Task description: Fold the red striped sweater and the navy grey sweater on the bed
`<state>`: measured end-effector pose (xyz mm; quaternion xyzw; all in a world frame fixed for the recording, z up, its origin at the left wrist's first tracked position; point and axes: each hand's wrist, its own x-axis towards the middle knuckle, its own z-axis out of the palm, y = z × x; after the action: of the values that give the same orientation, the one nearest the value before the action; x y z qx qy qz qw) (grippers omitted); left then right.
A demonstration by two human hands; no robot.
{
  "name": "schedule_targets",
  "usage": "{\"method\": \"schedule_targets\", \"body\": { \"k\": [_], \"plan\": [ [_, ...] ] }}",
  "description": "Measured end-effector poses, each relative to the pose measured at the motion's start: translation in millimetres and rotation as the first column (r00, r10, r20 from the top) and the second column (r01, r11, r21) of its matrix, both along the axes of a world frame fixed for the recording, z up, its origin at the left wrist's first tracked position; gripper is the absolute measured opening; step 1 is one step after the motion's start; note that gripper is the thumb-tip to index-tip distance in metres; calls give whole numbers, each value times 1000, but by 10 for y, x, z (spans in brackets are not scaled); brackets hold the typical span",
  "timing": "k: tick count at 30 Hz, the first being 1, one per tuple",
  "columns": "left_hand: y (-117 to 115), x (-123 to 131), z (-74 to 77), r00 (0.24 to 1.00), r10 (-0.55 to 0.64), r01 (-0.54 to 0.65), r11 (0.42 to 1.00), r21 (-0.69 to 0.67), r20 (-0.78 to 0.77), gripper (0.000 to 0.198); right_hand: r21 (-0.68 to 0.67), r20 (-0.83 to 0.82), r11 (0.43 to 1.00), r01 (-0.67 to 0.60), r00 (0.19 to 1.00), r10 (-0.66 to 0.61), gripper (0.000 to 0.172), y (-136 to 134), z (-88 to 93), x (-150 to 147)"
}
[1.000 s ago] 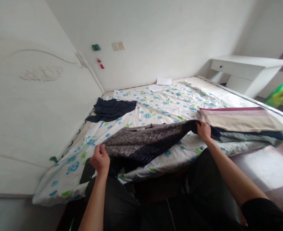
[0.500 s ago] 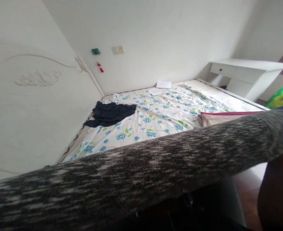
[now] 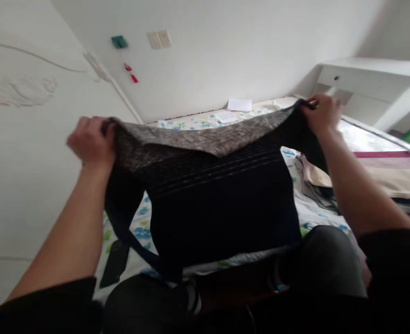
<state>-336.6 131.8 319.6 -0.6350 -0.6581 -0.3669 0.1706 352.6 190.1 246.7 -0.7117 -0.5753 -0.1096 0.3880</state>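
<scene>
A dark navy sweater (image 3: pixel 222 208) with a heathered grey top part and thin light stripes hangs spread out in front of me, over the bed. My left hand (image 3: pixel 93 139) is closed on its left shoulder area, fingers curled round the cloth. At the other end, my right hand (image 3: pixel 323 113) pinches the right shoulder area. The grey top edge sags in the middle, folding forward to a point. Sleeves droop below both hands. Behind the sweater lies a white sheet (image 3: pixel 142 232) with blue flowers, largely covered from view.
Folded clothes (image 3: pixel 389 174) lie on the bed to the right. A flat black object (image 3: pixel 115 264) rests near my left knee. White papers (image 3: pixel 239 105) lie at the bed's far edge. A white desk (image 3: pixel 358 79) stands at the back right, and walls border the left and back.
The grey heathered cloth that stretched close across the view is now lower and farther off, showing as a sweater held by both hands. My hands have come into view. The camera tilts further down.
</scene>
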Motion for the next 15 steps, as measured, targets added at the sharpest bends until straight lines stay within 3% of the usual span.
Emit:
{"method": "schedule_targets", "body": {
  "k": [3,5,6,8,10,11,12,13,14,15],
  "plan": [
    [446,165,-516,993,52,-83,946,-314,-107,60,-264,35,957,-122,990,136,59,563,-532,-356],
    [488,224,-988,992,66,-111,878,-465,-112,57,-423,3,884,-200,975,222,52,577,-1076,-463],
    [423,234,-1244,993,61,-108,835,-540,-103,55,-510,-38,821,-257,960,277,44,484,-1370,-476],
    [142,223,-1757,996,62,-84,733,-675,-57,54,-700,-173,618,-359,924,341,31,158,-1934,-433],
    [-278,190,-2219,994,90,-9,586,-810,54,55,-851,-373,326,-411,911,176,39,-260,-2392,-329],
    [-510,172,-2416,982,145,33,490,-871,119,56,-870,-443,207,-448,893,75,46,-467,-2563,-270],
    [-741,159,-2585,963,200,94,387,-917,183,58,-862,-493,134,-489,870,-1,52,-657,-2694,-215],
    [-958,153,-2726,936,262,152,304,-940,236,61,-841,-538,104,-531,841,-52,56,-824,-2785,-172],
    [-1151,158,-2836,908,313,209,241,-948,280,65,-809,-587,81,-582,805,-83,59,-962,-2841,-146],
    [-1315,176,-2917,885,348,244,222,-944,310,67,-775,-632,68,-629,769,-96,60,-1072,-2867,-142]
  ]
}}
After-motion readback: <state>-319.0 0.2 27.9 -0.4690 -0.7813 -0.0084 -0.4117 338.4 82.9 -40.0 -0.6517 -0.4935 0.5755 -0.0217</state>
